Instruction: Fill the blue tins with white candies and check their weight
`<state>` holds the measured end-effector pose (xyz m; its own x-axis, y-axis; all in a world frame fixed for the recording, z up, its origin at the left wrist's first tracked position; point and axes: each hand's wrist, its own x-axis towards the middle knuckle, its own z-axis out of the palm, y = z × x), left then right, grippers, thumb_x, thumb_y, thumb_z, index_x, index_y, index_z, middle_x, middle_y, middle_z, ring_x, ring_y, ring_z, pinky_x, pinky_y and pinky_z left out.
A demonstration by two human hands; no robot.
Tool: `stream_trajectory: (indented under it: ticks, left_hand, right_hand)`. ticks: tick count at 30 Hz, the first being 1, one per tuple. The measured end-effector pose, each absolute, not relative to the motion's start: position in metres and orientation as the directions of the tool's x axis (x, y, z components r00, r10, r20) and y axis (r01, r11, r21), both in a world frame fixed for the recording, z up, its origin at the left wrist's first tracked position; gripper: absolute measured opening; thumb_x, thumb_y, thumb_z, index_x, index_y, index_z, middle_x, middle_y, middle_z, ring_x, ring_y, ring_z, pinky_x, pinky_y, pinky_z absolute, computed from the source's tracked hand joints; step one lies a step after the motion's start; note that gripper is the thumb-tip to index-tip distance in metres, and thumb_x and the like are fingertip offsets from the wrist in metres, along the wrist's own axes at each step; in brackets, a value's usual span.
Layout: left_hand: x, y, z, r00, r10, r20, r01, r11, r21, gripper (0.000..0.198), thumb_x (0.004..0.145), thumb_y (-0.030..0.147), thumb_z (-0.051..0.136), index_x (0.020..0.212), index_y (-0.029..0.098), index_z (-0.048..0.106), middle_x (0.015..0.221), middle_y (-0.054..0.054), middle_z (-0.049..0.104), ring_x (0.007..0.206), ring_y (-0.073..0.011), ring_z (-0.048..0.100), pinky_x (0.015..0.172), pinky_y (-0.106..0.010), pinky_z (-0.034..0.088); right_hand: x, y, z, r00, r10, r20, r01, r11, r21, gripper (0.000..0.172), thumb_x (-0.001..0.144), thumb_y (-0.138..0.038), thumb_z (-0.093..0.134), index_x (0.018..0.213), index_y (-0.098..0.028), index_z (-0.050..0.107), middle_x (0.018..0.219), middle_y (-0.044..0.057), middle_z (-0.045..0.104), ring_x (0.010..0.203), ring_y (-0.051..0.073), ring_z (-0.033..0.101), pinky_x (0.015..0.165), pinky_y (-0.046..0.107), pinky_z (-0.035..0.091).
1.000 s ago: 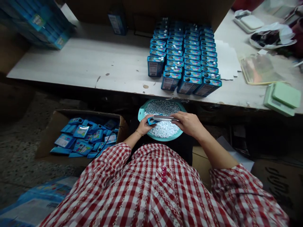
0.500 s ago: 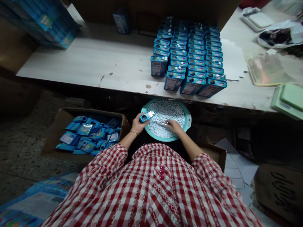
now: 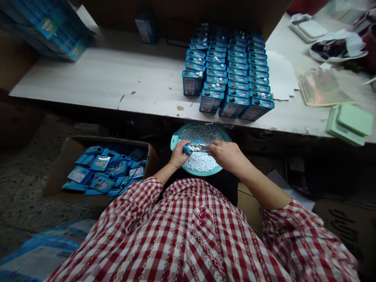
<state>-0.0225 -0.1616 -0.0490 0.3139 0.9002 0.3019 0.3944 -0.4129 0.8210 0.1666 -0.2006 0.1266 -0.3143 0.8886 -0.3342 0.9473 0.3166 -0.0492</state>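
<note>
My left hand (image 3: 178, 155) is closed around a small blue tin (image 3: 185, 149), tilted over the basin, with white pellets showing at its top. In my right hand (image 3: 227, 153) is a small shiny scoop (image 3: 205, 148), its front end at the tin's opening. Fingers of the right hand are pinched on its handle. Below both hands a turquoise basin (image 3: 175, 140) at my lap holds a heap of small white pellets (image 3: 202, 162). Whether pellets are dropping into the tin I cannot tell.
Rows of upright blue tins (image 3: 232, 84) stand on the white table (image 3: 96, 78). A carton (image 3: 54, 168) of blue tins is on the left. Stacked blue packs (image 3: 55, 35) are at the table's back left, a green scale-like device (image 3: 351, 121) at its right.
My right hand has lifted the scoop from the pellets up to the tin. The tin has turned in my left hand, and pellets now show at its top. The view has shifted slightly.
</note>
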Motion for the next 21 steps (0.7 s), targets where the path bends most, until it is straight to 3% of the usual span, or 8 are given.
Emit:
stream_trajectory:
  ticks: [3,5,11,16,21]
  left_hand:
    - [-0.025,-0.162,-0.044,0.300,0.898,0.323,0.395,-0.425,0.814,0.035,0.069,0.020,0.065,0.103,0.017,0.058,0.103,-0.008,0.060,0.100,-0.0213,0.057,0.091,-0.038,0.046]
    - [-0.030,-0.162,-0.036,0.276,0.900,0.336,0.385,-0.424,0.820,0.034,0.069,0.022,0.066,0.101,0.017,0.058,0.101,-0.007,0.060,0.097,-0.0207,0.058,0.089,-0.037,0.047]
    - [-0.041,-0.127,0.007,0.127,0.946,0.297,0.321,-0.323,0.891,0.043,0.068,0.032,0.070,0.105,0.019,0.052,0.092,-0.003,0.062,0.085,-0.0175,0.060,0.080,-0.031,0.049]
    - [-0.025,-0.036,0.023,0.111,0.954,0.277,0.200,-0.294,0.935,0.039,0.069,0.033,0.068,0.101,0.016,0.052,0.093,-0.005,0.062,0.087,-0.0200,0.061,0.084,-0.035,0.049]
    - [0.009,0.043,0.017,0.133,0.954,0.269,0.333,-0.299,0.894,0.052,0.064,0.021,0.070,0.111,0.011,0.051,0.111,-0.015,0.056,0.111,-0.0299,0.052,0.101,-0.044,0.039]
  right_hand:
    - [0.157,-0.203,0.143,-0.333,0.882,-0.332,0.930,0.366,0.038,0.026,0.091,-0.026,0.042,0.105,-0.019,0.063,0.093,0.010,0.065,0.080,0.020,0.063,0.061,0.026,0.041]
    - [0.163,-0.206,0.150,-0.329,0.900,-0.284,0.937,0.348,0.017,0.027,0.090,-0.028,0.043,0.108,-0.020,0.062,0.093,0.009,0.065,0.080,0.020,0.063,0.059,0.025,0.041]
    - [0.229,-0.223,0.122,-0.172,0.985,0.003,0.924,0.162,-0.345,0.033,0.090,-0.038,0.045,0.113,-0.022,0.062,0.098,0.007,0.067,0.085,0.018,0.064,0.073,0.027,0.047]
    - [0.261,-0.241,0.072,-0.060,0.998,-0.030,0.813,0.032,-0.582,0.031,0.086,-0.039,0.049,0.108,-0.024,0.065,0.101,0.006,0.068,0.090,0.021,0.064,0.081,0.033,0.050]
    - [0.252,-0.253,0.047,0.010,0.996,-0.086,0.706,-0.068,-0.705,0.029,0.083,-0.042,0.052,0.103,-0.028,0.067,0.103,0.005,0.070,0.095,0.026,0.064,0.086,0.041,0.051]
